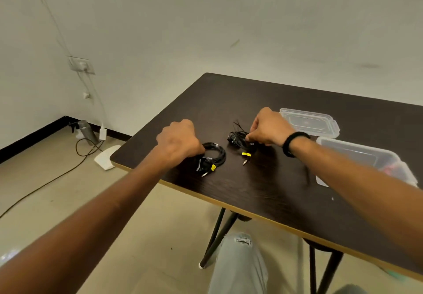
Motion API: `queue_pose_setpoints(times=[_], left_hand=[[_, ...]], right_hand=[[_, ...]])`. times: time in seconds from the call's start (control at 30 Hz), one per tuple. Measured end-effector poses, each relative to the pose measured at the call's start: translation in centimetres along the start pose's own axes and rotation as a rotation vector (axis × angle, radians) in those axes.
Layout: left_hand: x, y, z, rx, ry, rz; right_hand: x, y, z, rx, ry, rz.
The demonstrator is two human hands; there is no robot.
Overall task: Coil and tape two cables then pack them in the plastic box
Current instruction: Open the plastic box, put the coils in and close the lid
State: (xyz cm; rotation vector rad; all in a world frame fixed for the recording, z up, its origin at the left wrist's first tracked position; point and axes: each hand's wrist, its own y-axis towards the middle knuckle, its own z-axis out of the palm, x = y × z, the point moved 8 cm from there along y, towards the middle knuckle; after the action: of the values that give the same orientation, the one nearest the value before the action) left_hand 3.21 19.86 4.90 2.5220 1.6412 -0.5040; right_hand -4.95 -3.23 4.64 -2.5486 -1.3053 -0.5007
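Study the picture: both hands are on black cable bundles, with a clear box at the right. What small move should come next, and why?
Probably lift both coils toward the box. Each hand, left and right, already grips a coil: the left coil looks neatly wound, the right coil looser. The box sits open, its lid lying apart behind it. Whether tape is on cannot be told.

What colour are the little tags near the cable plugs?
Yellow, on both black cables; the tags show clearest in the head view.

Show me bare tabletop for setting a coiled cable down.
Free: the far table corner beyond both hands, and the near edge strip below the cables. Crowded: between left hand and right hand, and right by lid and plastic box.
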Motion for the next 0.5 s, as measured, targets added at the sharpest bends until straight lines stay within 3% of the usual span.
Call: queue_pose_setpoints(times=[0.13,0.27,0.5], left_hand=[[-1.3,0.7,0.7,0.065,0.080,0.019],[-2.7,0.6,0.6,-0.025,0.104,0.194],[-5.0,-2.0,-2.0,-0.111,-0.350,0.495]], right_hand=[[-0.1,0.4,0.8,-0.010,-0.008,-0.004],[0.0,-0.6,-0.4,-0.104,0.030,-0.049],[-0.1,-4.7,-6.7,-0.258,0.127,-0.190]])
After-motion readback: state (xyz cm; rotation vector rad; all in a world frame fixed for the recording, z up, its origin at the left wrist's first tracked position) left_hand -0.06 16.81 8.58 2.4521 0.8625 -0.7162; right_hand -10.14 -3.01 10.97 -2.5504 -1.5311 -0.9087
